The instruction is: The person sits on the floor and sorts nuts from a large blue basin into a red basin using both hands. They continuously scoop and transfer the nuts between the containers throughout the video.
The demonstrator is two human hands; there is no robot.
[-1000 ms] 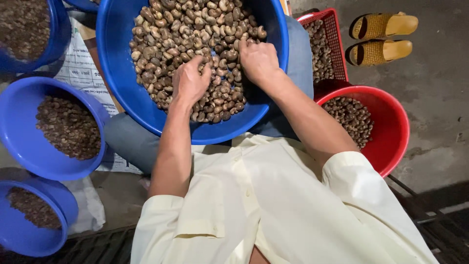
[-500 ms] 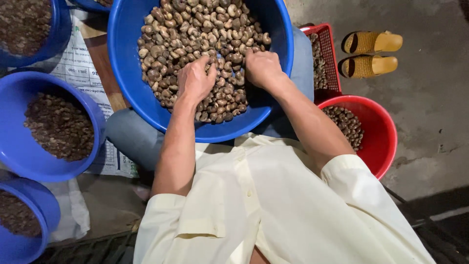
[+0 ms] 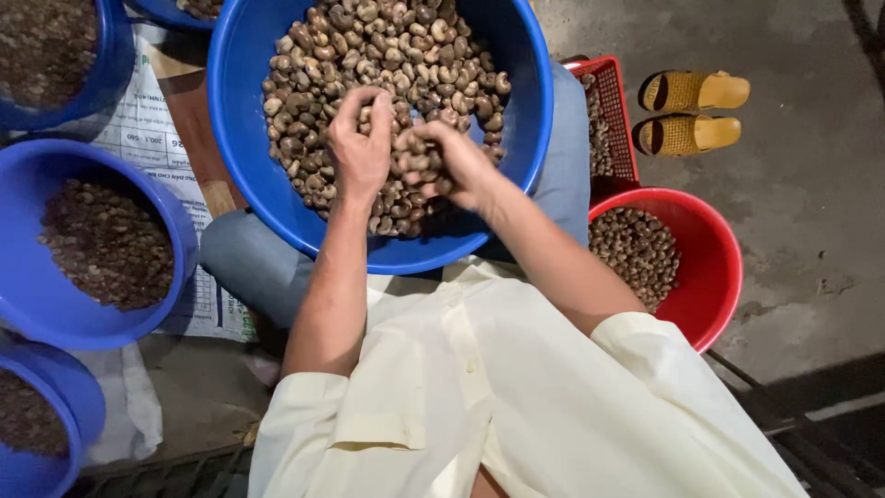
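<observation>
Both hands worked over the blue basin point(image 3: 249, 175) of nuts point(image 3: 387, 46). Left hand point(image 3: 359, 148) curled, pinching nuts; right hand point(image 3: 452, 166) cupped a small heap.

A red tub point(image 3: 710, 277) of nuts beside yellow sandals point(image 3: 691, 112), perhaps slippers.

Large basin point(image 3: 535, 138) rests on the person's lap, filled with nuts point(image 3: 387, 55). Both hands, left hand point(image 3: 359, 148) and right hand point(image 3: 452, 161), lie inside it. Left of the basin: two bowls point(image 3: 28, 295) of nuts. Right of it: a crate point(image 3: 619, 120), a tub point(image 3: 714, 267), and beyond these a pair of sandals point(image 3: 691, 111)
</observation>
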